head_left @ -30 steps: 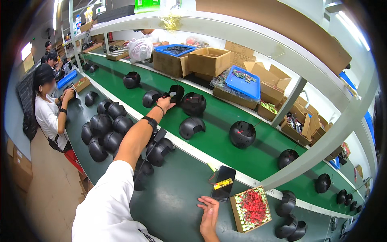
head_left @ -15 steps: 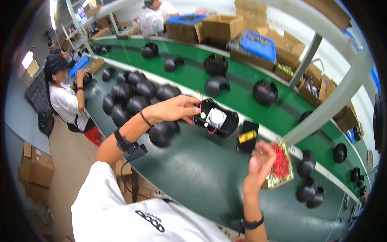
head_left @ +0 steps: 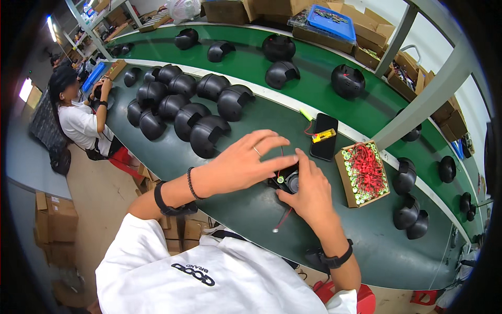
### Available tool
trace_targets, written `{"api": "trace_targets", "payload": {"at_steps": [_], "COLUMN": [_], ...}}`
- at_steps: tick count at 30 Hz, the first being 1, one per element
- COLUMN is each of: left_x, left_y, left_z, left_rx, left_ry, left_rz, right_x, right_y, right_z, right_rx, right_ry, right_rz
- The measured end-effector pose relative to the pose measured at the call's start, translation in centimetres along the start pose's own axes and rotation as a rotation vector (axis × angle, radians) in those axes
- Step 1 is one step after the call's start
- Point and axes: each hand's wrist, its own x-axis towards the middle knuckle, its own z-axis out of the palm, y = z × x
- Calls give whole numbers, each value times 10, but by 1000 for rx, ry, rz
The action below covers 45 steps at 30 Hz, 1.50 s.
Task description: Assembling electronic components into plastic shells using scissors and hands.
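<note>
Over the near part of the bench, my right hand [head_left: 312, 194] grips a black plastic housing [head_left: 273, 182], its thumb and fingers around the right side. Inside the housing sit a round grey speaker-like part [head_left: 294, 183] and a light-green cell end [head_left: 281, 179]. A thin red lead with a white plug [head_left: 276, 230] dangles below it. My left hand [head_left: 243, 163] reaches over the housing from the left, fingers stretched and apart, a ring on one of them. Both hands partly cover the housing. Any contact between left fingertips and wires is unclear.
Several black domed shells [head_left: 209, 136] cluster at left. A black phone [head_left: 324, 144] bears a yellow wired piece [head_left: 323, 136], beside a green cell [head_left: 305, 115]. A carton of red-wired green cells [head_left: 342, 172] stands right. Behind runs a green conveyor [head_left: 240, 68]; a grey post [head_left: 418, 99] rises right.
The housing has come nearer to me, between both hands. My right hand has left the carton's edge and now grips the housing; my left hand has loosened its grip and spread its fingers above it.
</note>
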Motion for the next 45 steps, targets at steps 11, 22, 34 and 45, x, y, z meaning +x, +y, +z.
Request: {"api": "trace_targets", "payload": {"at_steps": [11,22,34,45], "left_x": [3,-21,-18,-30], "left_y": [4,48,78,74], "left_z": [-3,28,68,86], "left_rx": [161,-578,-592,-196], "left_ry": [-231,108,373,330], "left_rz": [64,-547,-824,-473], "right_x": [-5,-8,-13,-14], "right_y": [-14,-7,9,6], "right_z": [13,25,27,22], "right_rx": [-184,-158,23,61], "right_ry": [77,217,264,218], "right_rz": [59,100,35,100]}}
